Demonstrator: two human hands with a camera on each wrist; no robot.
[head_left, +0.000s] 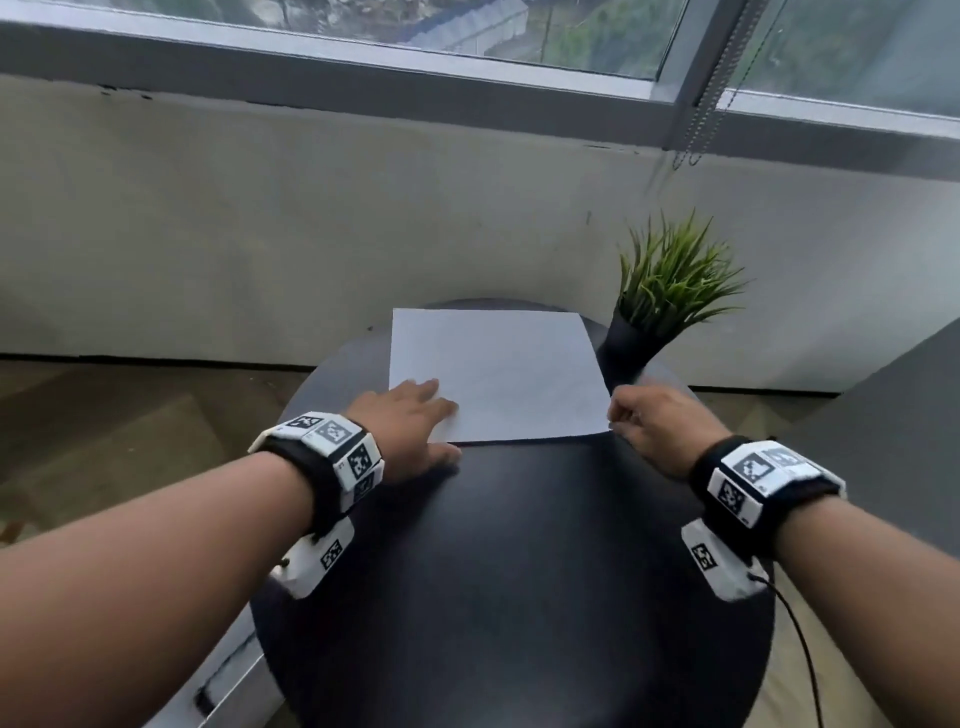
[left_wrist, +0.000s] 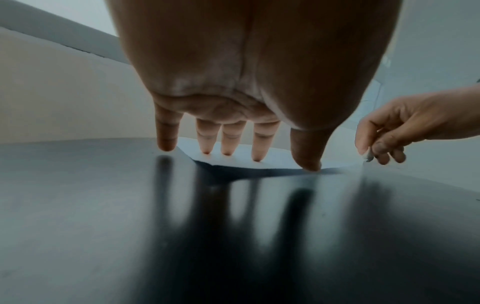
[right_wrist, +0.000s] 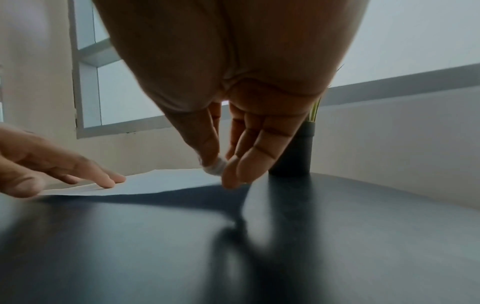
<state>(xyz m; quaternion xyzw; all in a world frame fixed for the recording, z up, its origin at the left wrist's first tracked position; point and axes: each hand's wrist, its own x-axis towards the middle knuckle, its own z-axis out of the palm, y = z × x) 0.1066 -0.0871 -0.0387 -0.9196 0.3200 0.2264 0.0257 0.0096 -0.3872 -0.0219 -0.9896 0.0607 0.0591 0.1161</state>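
Paper (head_left: 498, 374), one sheet, is being pressed onto the one table (head_left: 519, 571) by the flat, outstretched left hand (head_left: 410, 421); its corner is being pinched by the right hand (head_left: 660, 421), one plant (head_left: 670, 280) just beyond that hand.

Sheet of paper (head_left: 498, 374): near left corner hidden under the left hand (head_left: 410, 426).
Right hand (head_left: 660, 421): fingertips hidden behind its knuckles in the head view.
Potted plant (right_wrist: 293, 148): leaves mostly hidden behind the right hand.
Table (head_left: 519, 571): near edge cut off at the bottom of the head view.
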